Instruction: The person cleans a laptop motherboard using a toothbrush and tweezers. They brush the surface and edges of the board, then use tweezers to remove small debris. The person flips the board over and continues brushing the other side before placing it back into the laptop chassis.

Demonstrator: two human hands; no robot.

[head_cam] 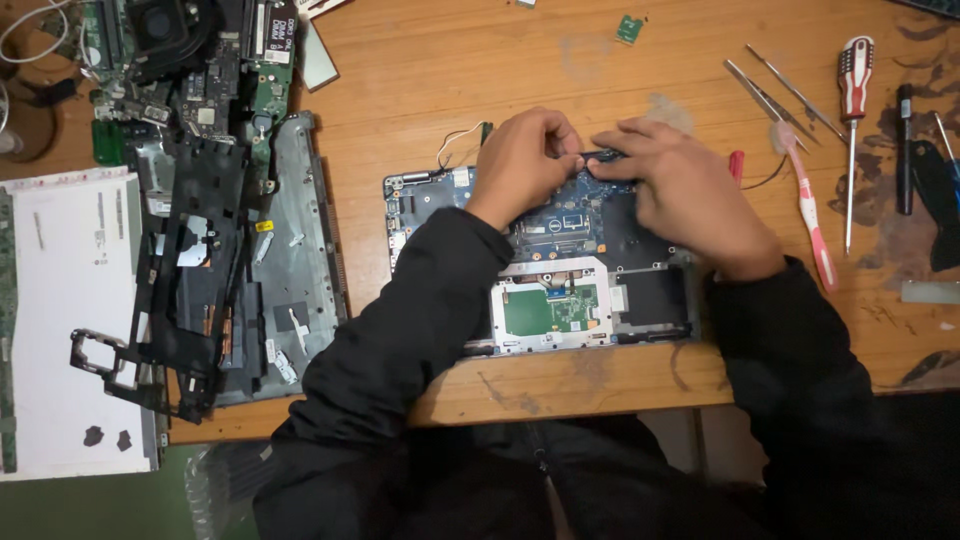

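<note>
Small dark part pinched between fingers of left hand and right hand, above opened laptop base on table. Risk judged: connector torn if pulled askew.

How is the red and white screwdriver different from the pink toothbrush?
The screwdriver has a red and white striped handle and a thin metal shaft; the toothbrush is all pink and white plastic. The screwdriver lies almost straight up and down in the picture; the toothbrush lies slanted. Both rest untouched on the wooden table, right of the hands.
</note>
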